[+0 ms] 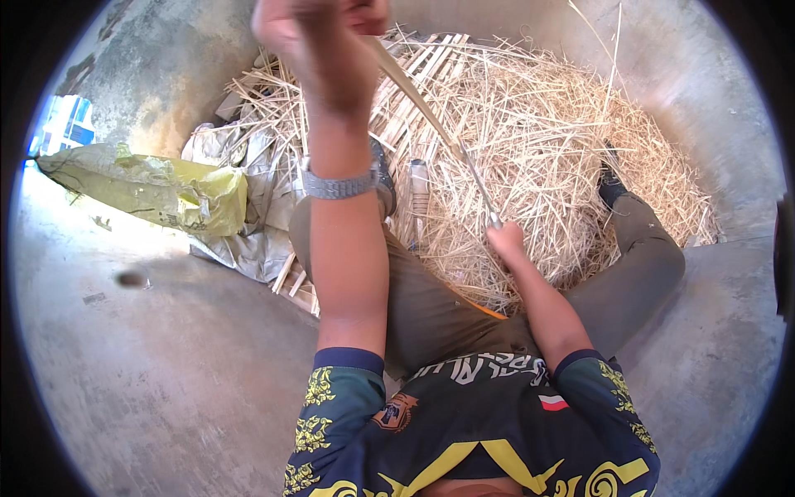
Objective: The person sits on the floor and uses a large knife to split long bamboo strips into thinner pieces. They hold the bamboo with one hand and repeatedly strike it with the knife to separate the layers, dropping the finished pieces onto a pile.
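My left hand [319, 33], raised at the top of the view with a metal-banded watch [339, 184] on its wrist, is closed around one end of a long pale strip [418, 98], which looks like bamboo. Motion blurs its fingers. Lower and to the right, my right hand [507, 238] grips the handle of a thin knife [479, 182]. The narrow blade points up and left and meets the strip's lower end. Strip and blade form nearly one slanting line between my hands. The exact contact at the edge is too small to tell.
A heap of straw-coloured shavings [530, 141] lies between my spread legs. Flat pale slats [422, 70] lie at its far left. A pale cylindrical piece [420, 186] stands near my left foot. Left are a yellow sack [199, 195] and crumpled grey sheeting [257, 253]. Concrete walls [538, 21] rise behind.
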A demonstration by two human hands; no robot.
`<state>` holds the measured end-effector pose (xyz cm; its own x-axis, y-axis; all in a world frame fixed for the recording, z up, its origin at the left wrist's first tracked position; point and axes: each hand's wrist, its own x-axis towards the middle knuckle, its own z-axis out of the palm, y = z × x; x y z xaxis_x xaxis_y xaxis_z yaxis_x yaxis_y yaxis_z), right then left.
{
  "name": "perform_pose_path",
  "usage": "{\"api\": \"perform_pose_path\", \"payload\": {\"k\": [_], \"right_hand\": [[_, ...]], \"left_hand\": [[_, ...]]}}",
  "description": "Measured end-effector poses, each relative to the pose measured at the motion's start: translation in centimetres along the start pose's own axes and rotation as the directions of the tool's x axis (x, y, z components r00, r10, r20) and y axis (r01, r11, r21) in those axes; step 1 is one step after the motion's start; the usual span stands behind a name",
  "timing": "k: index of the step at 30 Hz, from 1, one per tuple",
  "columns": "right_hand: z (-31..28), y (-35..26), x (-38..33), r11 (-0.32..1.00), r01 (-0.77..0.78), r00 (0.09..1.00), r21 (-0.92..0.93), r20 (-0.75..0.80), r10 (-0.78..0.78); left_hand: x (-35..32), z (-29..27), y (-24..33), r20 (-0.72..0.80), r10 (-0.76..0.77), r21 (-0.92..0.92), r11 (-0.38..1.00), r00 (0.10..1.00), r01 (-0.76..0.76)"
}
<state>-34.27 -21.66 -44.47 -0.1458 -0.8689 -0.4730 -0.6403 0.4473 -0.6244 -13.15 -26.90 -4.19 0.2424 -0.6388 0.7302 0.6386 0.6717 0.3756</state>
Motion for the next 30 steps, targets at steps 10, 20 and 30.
{"api": "perform_pose_path", "payload": {"k": [10, 20, 30], "right_hand": [[-6.4, -12.5, -6.5, 0.678, 0.434, 0.898, 0.594, -0.226, -0.377], [-0.5, -5.1, -2.2, 0.873, -0.193, 0.98, 0.448, 0.136, 0.147], [-7.5, -12.0, -5.9, 0.427, 0.356, 0.909, 0.831, -0.202, -0.365]], "left_hand": [[0.2, -5.3, 3.3, 0.151, 0.061, 0.47, 0.874, 0.987, -0.126], [0.3, -1.0, 2.3, 0.195, -0.003, 0.547, 0.83, 0.981, -0.106], [0.3, -2.5, 0.9, 0.224, 0.237, 0.539, 0.778, 0.945, -0.323]]}}
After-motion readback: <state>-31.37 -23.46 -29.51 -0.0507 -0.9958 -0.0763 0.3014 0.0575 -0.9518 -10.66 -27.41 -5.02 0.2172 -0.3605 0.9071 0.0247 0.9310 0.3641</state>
